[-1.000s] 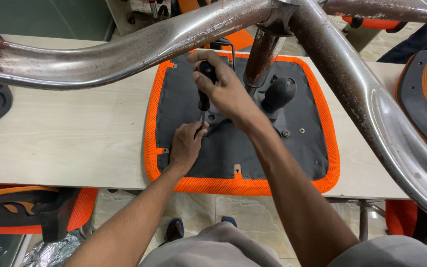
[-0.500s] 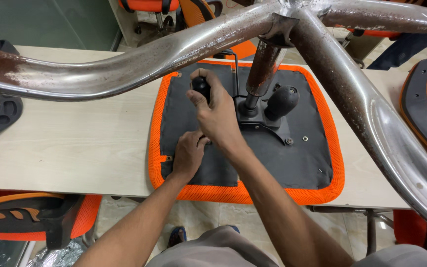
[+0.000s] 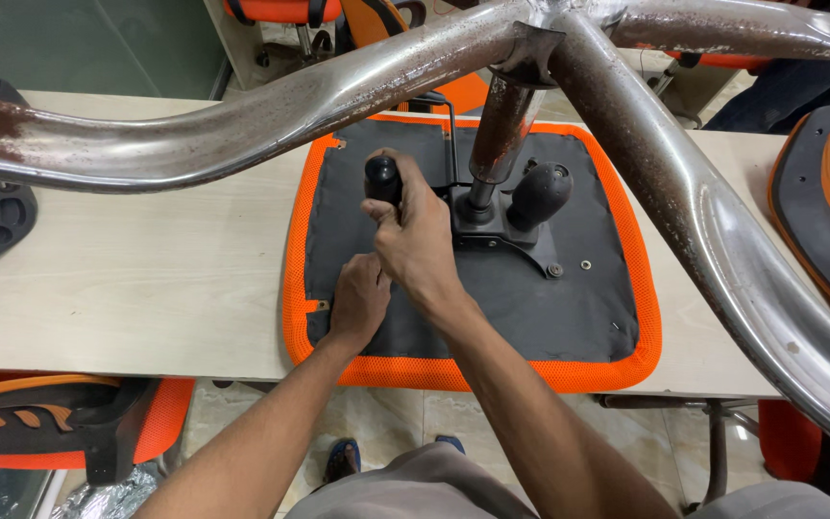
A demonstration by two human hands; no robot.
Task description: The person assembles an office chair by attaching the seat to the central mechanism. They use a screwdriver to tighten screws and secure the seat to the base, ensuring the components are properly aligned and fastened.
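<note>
I find an upturned chair seat [image 3: 569, 317], black underneath with an orange mesh border, lying flat on a pale wooden table [image 3: 136, 288]. All positions below are referred to this seat. My right hand [image 3: 415, 235] is over its left-centre area, fingers wrapped tight around the black handle of a tool [image 3: 382, 180] held upright. My left hand [image 3: 359, 300] sits just below the right one, pressed to the black underside near the seat's lower left part, fingers curled at the tool's lower end; whether they pinch anything I cannot tell. At the seat's centre stands the metal mechanism plate [image 3: 521, 245] with a rusty column [image 3: 500, 130] rising toward the chrome star base [image 3: 626, 106]. A black knob lever [image 3: 538, 192] projects just right of the column. Another orange seat [image 3: 50, 423] lies below the table.
</note>
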